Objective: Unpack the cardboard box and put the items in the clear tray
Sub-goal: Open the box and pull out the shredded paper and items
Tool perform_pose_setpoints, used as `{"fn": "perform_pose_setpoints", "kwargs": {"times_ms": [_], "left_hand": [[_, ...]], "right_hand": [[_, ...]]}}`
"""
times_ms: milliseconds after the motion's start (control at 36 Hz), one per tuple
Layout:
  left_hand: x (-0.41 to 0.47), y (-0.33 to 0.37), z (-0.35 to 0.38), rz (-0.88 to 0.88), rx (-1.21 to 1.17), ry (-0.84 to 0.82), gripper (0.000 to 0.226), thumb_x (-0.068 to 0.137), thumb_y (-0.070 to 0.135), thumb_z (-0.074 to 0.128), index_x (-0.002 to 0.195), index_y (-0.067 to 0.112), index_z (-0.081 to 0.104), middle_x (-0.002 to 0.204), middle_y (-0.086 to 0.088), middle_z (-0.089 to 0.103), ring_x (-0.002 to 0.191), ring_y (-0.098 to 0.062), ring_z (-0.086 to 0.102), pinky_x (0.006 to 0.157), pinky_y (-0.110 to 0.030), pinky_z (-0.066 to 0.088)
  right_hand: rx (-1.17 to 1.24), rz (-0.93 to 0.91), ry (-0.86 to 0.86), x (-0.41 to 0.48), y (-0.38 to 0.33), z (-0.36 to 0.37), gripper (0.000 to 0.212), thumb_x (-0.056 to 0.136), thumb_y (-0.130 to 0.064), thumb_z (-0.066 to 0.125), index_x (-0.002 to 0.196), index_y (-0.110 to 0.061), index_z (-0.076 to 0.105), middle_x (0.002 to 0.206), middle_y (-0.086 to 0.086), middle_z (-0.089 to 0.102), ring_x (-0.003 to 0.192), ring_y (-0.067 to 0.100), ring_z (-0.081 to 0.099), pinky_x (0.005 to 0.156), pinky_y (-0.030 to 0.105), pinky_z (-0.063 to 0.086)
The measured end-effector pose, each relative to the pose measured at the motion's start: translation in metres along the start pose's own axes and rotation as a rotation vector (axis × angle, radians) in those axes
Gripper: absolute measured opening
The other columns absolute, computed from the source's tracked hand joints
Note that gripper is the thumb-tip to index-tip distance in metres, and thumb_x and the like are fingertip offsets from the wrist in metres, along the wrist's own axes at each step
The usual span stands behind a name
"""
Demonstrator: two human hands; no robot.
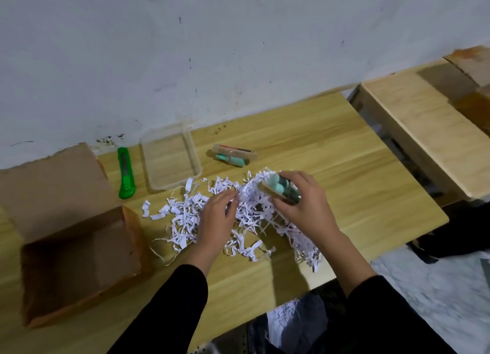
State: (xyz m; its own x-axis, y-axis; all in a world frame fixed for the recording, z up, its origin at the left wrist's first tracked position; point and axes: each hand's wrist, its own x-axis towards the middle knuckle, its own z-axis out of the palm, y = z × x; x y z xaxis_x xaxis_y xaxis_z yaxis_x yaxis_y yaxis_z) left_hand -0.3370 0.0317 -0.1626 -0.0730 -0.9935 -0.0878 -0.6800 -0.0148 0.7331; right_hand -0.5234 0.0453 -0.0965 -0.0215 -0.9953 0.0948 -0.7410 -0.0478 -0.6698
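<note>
An open cardboard box (79, 250) lies at the left of the wooden table, its inside looking empty. White shredded paper (185, 221) is spread over the middle. My right hand (305, 205) grips a clear pack of mint-green tubes (279, 189) just above the shreds. My left hand (217, 215) rests in the paper, its fingertips pinching a few strips. A second pack of tubes (233, 156) lies on the table beyond the paper. The clear tray (195, 157) stands left of that pack, with nothing in it.
A green utility knife (125, 173) lies between the box flap and the tray. A white wall runs along the table's far edge. A second wooden table (429, 130) stands at the right across a narrow gap. Some shreds lie in my lap (286, 314).
</note>
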Motion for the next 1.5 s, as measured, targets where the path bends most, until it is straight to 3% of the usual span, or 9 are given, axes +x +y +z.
{"fn": "perform_pose_setpoints", "kwargs": {"times_ms": [194,528,778,972,1139,1222,1306,1417,1500], "left_hand": [[-0.001,0.001,-0.002,-0.005,-0.011,-0.013,0.032,0.096,0.022,0.048,0.125,0.014,0.059,0.131,-0.003,0.058,0.122,-0.018,0.05,0.105,-0.034,0.041],[-0.003,-0.008,0.003,0.022,-0.037,-0.001,0.03,0.095,0.019,0.05,0.122,0.014,0.062,0.13,-0.002,0.059,0.123,-0.017,0.051,0.106,-0.037,0.041],[0.001,-0.013,0.002,0.052,0.023,-0.001,0.032,0.096,0.023,0.047,0.126,0.021,0.058,0.134,0.006,0.055,0.126,-0.009,0.045,0.11,-0.025,0.028],[0.002,-0.014,0.004,0.068,0.039,0.02,0.031,0.096,0.022,0.048,0.124,0.019,0.06,0.133,0.006,0.056,0.125,-0.01,0.047,0.108,-0.024,0.028],[0.003,-0.013,0.003,0.081,0.054,0.013,0.032,0.096,0.022,0.047,0.126,0.019,0.059,0.133,0.005,0.056,0.126,-0.01,0.047,0.111,-0.029,0.032],[0.001,-0.009,0.0,0.071,0.079,0.008,0.033,0.096,0.022,0.046,0.127,0.019,0.057,0.135,0.005,0.055,0.127,-0.011,0.045,0.112,-0.035,0.033],[-0.002,-0.002,-0.003,0.11,0.205,0.013,0.035,0.097,0.023,0.043,0.129,0.019,0.055,0.136,0.005,0.053,0.13,-0.012,0.041,0.112,-0.032,0.024],[-0.007,0.0,-0.009,0.168,0.269,0.018,0.032,0.095,0.021,0.045,0.124,0.014,0.058,0.127,0.001,0.058,0.125,-0.017,0.045,0.106,-0.029,0.027],[-0.014,-0.001,-0.014,0.165,0.25,-0.022,0.033,0.095,0.019,0.044,0.126,0.014,0.056,0.125,0.001,0.056,0.121,-0.014,0.046,0.104,-0.027,0.029]], "right_hand": [[0.06,0.021,0.125,0.033,-0.022,-0.027,0.056,0.072,-0.025,0.078,0.121,-0.012,0.056,0.114,0.003,0.063,0.096,0.006,0.048,0.083,0.014,0.036],[0.027,0.125,0.006,0.099,-0.007,0.01,0.043,0.08,-0.011,0.069,0.12,-0.005,0.055,0.115,0.013,0.061,0.094,0.016,0.052,0.083,0.021,0.039],[-0.074,0.191,-0.03,0.133,0.015,0.049,0.038,0.081,-0.003,0.064,0.118,-0.003,0.055,0.116,0.013,0.058,0.099,0.025,0.056,0.095,0.036,0.049],[-0.073,0.216,-0.075,0.129,0.022,0.063,0.055,0.081,-0.006,0.065,0.133,-0.004,0.045,0.139,0.011,0.045,0.113,0.025,0.053,0.084,0.02,0.048],[-0.055,0.249,-0.063,0.116,0.021,0.049,0.063,0.079,-0.016,0.07,0.135,-0.009,0.042,0.145,0.009,0.041,0.124,0.028,0.049,0.102,0.042,0.046],[-0.041,0.229,-0.005,0.098,0.017,0.034,0.056,0.083,-0.016,0.066,0.134,-0.007,0.044,0.143,0.01,0.044,0.127,0.027,0.046,0.108,0.032,0.032],[-0.042,0.173,0.014,0.071,0.014,0.023,0.042,0.088,-0.015,0.06,0.128,-0.005,0.051,0.134,0.014,0.052,0.113,0.026,0.055,0.095,0.022,0.037],[-0.068,0.094,-0.088,0.037,0.023,0.028,0.025,0.092,-0.02,0.053,0.108,-0.004,0.064,0.108,0.016,0.066,0.085,0.025,0.062,0.081,0.039,0.054],[-0.092,0.01,-0.232,0.014,0.024,0.037,0.026,0.094,-0.024,0.048,0.108,-0.009,0.063,0.107,0.01,0.065,0.089,0.019,0.056,0.082,0.034,0.049]]}}
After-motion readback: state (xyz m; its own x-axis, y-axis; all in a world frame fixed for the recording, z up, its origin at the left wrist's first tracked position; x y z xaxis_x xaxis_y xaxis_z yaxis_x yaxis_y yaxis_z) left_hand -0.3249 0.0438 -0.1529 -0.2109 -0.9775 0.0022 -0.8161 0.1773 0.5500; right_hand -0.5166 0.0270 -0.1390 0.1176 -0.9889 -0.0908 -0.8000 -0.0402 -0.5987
